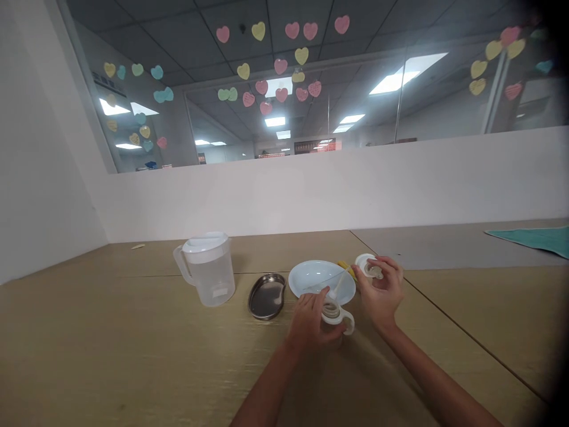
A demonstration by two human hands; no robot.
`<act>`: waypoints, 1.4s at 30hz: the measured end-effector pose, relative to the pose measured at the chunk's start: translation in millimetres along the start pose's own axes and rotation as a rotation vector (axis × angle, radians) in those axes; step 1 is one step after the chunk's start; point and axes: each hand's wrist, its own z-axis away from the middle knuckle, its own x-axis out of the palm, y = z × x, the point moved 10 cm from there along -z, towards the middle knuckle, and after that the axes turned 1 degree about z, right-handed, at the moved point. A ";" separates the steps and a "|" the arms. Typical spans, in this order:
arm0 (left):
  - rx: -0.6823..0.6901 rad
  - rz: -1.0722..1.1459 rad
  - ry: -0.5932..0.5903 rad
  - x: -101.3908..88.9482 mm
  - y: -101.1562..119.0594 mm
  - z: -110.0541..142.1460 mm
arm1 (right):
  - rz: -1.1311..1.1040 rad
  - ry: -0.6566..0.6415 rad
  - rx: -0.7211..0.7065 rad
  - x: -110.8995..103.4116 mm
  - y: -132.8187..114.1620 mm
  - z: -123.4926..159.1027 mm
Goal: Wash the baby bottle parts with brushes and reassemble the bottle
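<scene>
My left hand (pixel 309 323) is wrapped around a small clear container with a white rim and a white loop handle (pixel 349 324). A pale, narrow piece like a straw or spout (pixel 341 283) slants up from its mouth, its tip close to my right hand (pixel 381 290). That right hand pinches a round white lid (pixel 365 262), which is apart from the container. Just behind the left hand lies a white oval bowl (pixel 300 279) with a thin line-like thing across it. Something yellow (pixel 347 268), partly hidden, shows behind the bowl's right edge.
A shiny metal kidney dish (pixel 267 296) sits left of the bowl. Further left stands a translucent pitcher (pixel 213 279) with a white lid. A teal cloth (pixel 536 240) lies at the far right. A white wall (pixel 284 198) with a window rises behind the wooden table (pixel 133 332).
</scene>
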 end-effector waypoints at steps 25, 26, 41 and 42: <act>-0.004 0.014 -0.007 -3.7 2.7 -2.7 | 0.149 -0.726 0.027 63.6 54.4 54.6; -0.002 0.008 -0.007 -3.5 2.7 -2.9 | 0.137 -0.799 0.035 68.7 53.7 58.8; 0.011 -0.002 0.009 -5.6 3.3 -2.6 | 0.154 -0.825 0.116 64.2 75.3 65.0; 0.014 -0.008 0.013 -5.4 3.0 -2.6 | 0.155 -0.817 0.108 63.6 74.8 64.3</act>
